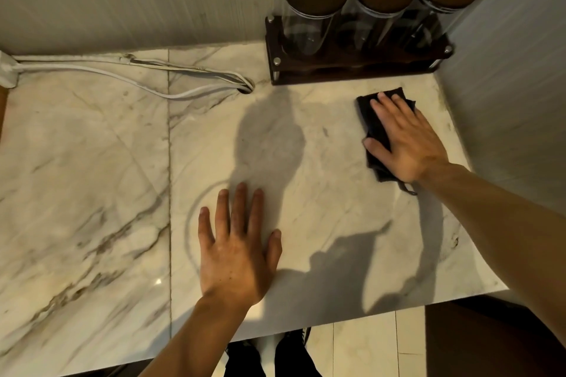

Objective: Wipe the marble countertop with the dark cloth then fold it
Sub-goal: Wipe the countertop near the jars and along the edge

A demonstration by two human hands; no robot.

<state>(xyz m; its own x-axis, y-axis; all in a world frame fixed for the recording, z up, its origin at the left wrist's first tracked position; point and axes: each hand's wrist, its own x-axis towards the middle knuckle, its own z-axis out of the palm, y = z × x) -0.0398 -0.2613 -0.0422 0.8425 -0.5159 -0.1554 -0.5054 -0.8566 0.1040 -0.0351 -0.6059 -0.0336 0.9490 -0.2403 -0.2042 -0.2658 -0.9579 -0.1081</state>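
— What do you see of the hands from your side?

— I see both on the counter (92,162). The right hand (404,141) lies flat, palm down, on the dark cloth (372,128). Its fingers are straight and close together, pointing to the back edge, and the thumb is stretched out to the side over the cloth's near-left part. It presses on the cloth and does not pinch it.

— And where is the cloth exactly?

— Near the back right corner of the counter, just in front of the jar rack (358,69) but apart from it. The cloth looks bunched into a narrow shape; most of it is under the palm, and a small loop sticks out by the wrist.

— How is the right arm?

— It comes in from the right edge, quite straight, with the forearm low over the marble.

— The left hand?

— The left hand (237,249) is flat on bare marble close to the front edge, near the middle. The fingers are spread a little and the thumb is out to the right. It holds nothing. Its forearm rises from the front edge.

— Anything else there?

— White cables (128,76) run along the back edge on the left. Three glass jars (309,18) with dark lids stand in the rack.
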